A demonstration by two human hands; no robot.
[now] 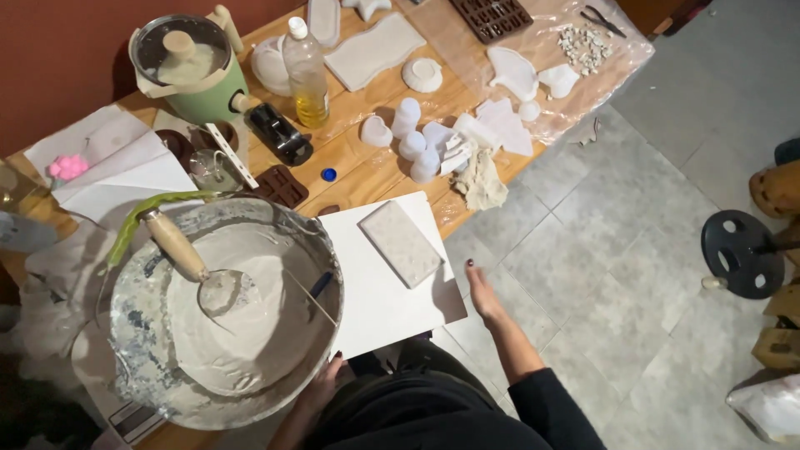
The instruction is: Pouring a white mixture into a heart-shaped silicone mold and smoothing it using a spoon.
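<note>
A large metal basin (137,333) of grey wet plaster sits on the near left of the wooden table, with a wooden-handled trowel (187,258) lying in the mix. My left hand (325,385) grips the basin's near rim. Beside the basin lies a white board (383,300) carrying a rectangular speckled cast slab (401,242). My right hand (482,292) holds the board's right edge, fingers flat along it. A thin stick with a blue tip (318,293) rests across the basin rim.
Farther back stand a green pot with lid (190,71), a bottle of yellow oil (306,73), brown silicone moulds (281,185), several white plaster casts (417,133) and a crumpled cloth (482,182). A round black weight plate (740,252) sits on the tiled floor at right.
</note>
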